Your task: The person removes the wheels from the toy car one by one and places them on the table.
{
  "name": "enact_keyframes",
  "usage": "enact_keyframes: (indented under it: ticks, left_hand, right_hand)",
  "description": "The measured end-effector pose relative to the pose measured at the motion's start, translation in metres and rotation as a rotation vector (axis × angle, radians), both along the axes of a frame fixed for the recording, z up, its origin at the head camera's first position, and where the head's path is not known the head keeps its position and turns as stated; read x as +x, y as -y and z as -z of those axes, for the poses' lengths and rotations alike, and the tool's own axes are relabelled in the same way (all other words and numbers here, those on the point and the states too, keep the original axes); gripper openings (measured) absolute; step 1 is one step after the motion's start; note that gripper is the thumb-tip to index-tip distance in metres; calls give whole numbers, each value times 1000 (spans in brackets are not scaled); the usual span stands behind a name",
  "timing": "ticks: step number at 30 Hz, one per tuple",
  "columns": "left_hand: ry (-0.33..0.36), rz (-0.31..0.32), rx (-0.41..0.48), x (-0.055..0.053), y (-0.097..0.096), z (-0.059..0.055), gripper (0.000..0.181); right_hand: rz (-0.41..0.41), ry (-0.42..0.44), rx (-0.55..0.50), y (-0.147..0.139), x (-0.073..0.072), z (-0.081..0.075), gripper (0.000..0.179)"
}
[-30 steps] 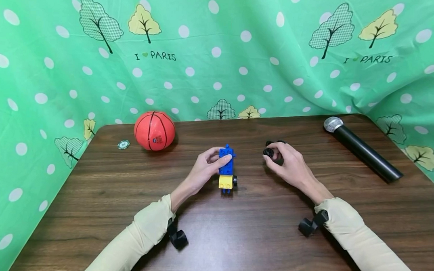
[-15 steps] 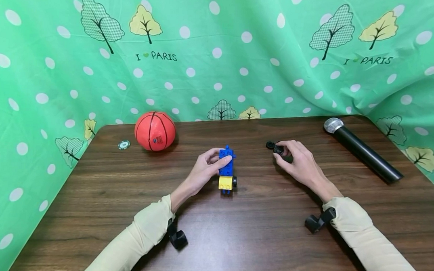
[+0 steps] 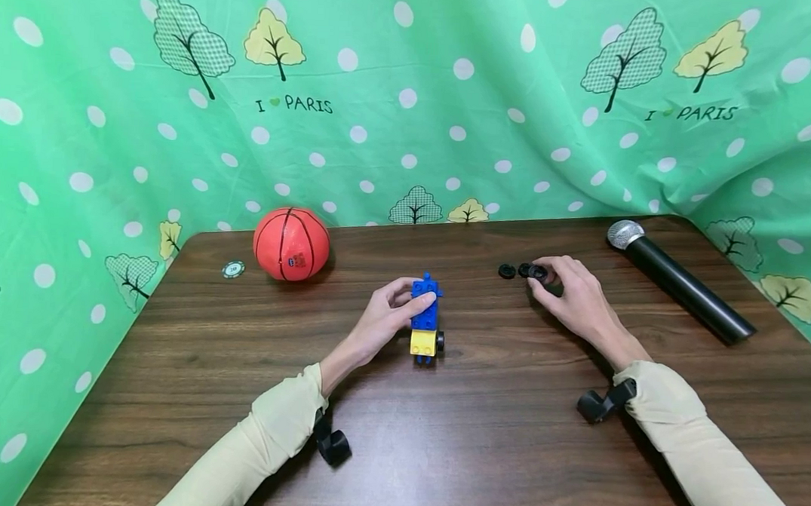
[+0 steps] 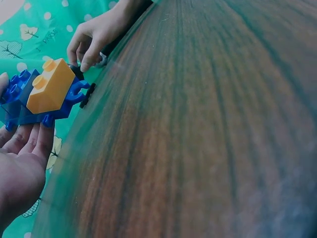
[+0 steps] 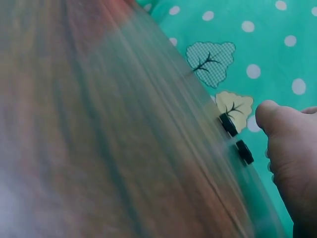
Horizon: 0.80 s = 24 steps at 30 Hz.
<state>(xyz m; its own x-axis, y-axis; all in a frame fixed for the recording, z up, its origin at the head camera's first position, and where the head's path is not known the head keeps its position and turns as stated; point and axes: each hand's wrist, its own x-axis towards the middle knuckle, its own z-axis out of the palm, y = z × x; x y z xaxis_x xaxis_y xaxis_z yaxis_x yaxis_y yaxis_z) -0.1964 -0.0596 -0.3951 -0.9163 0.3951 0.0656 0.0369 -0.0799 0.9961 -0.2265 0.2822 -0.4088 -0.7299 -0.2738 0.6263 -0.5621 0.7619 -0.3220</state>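
Note:
My left hand [image 3: 392, 313] grips a toy vehicle of blue bricks [image 3: 424, 303] with a yellow brick [image 3: 423, 343] at its near end. One black wheel [image 3: 440, 340] shows on the vehicle's right side. In the left wrist view the thumb is at the studs of the blue bricks [image 4: 19, 94] and the fingers are underneath. To the right, my right hand [image 3: 573, 298] pinches a small black toy wheel [image 3: 537, 272] between thumb and fingers, low over the table. Two other black wheels lie just left of it, one [image 3: 507, 271] farther out and one [image 3: 524, 269] close to the fingertips.
A red toy basketball [image 3: 292, 244] sits at the back left, with a poker chip [image 3: 233, 269] beside it. At the back right lies a black microphone [image 3: 683, 284]. A green dotted cloth [image 3: 355, 160] hangs behind the wooden table [image 3: 479, 437].
My right hand has moved to the right and slightly away with its wheel, and the two other wheels now show uncovered. My left hand and the toy vehicle have stayed in place.

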Motion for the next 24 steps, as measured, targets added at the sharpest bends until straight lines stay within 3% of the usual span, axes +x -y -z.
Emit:
enact_keyframes:
  ticks: [24]
  left_hand:
    - [-16, -18, 3, 0, 3, 0, 40]
  right_hand:
    - [108, 163, 44, -18, -17, 0, 22]
